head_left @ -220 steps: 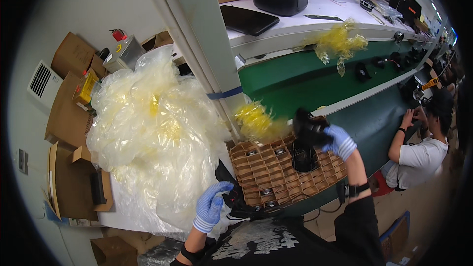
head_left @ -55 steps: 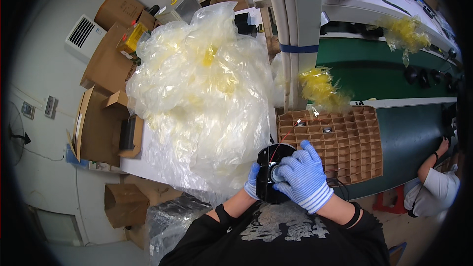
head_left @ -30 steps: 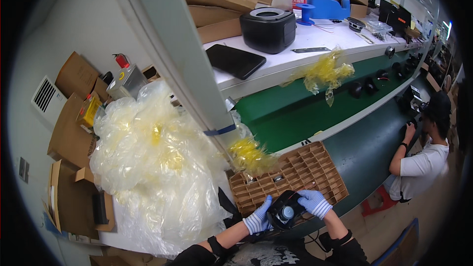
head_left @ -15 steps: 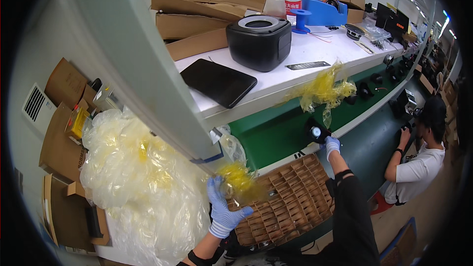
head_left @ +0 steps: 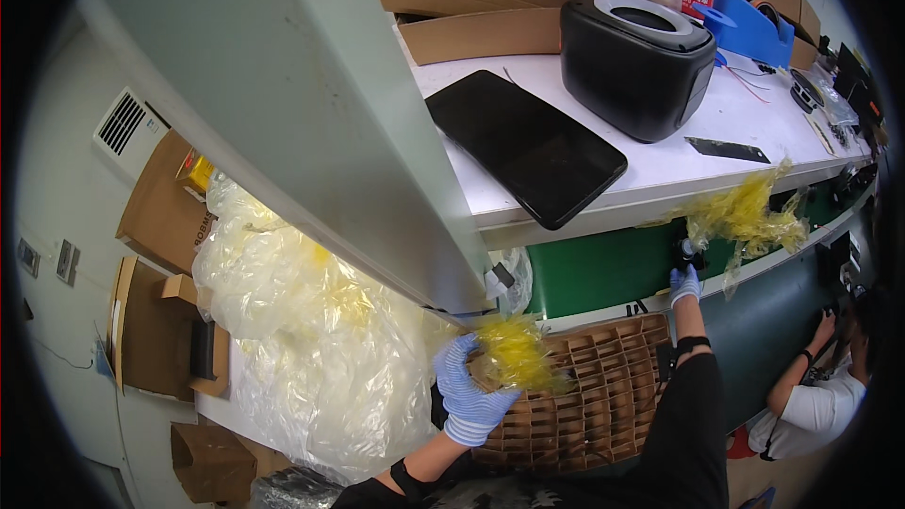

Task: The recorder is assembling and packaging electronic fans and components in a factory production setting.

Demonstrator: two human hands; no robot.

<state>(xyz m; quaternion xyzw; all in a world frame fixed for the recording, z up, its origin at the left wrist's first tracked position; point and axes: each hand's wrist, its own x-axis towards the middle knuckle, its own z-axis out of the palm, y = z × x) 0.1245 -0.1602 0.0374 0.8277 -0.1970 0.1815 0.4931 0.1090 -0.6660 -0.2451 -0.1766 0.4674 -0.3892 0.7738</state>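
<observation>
A crumpled yellow plastic wrapper (head_left: 514, 353) is being gripped by the left hand (head_left: 467, 394), which is gloved in blue and closed around the wrapper's lower left edge, just above the near corner of a brown cardboard divider tray (head_left: 589, 396). The wrapper is being held over the tray's cells, beside a large heap of clear and yellowish plastic bags (head_left: 302, 330) lying to the left. The right arm is being stretched out over the tray to the green conveyor belt (head_left: 603, 269), where a small black part (head_left: 686, 250) is being pinched by the fingertips of the gloved right hand (head_left: 684, 283). Another bunch of yellow plastic (head_left: 749, 217) is hanging from the edge of the white shelf (head_left: 679, 155) above, just beside that hand. On the shelf, a black tablet (head_left: 523, 146) and a black round-topped machine (head_left: 636, 61) are being kept side by side.
</observation>
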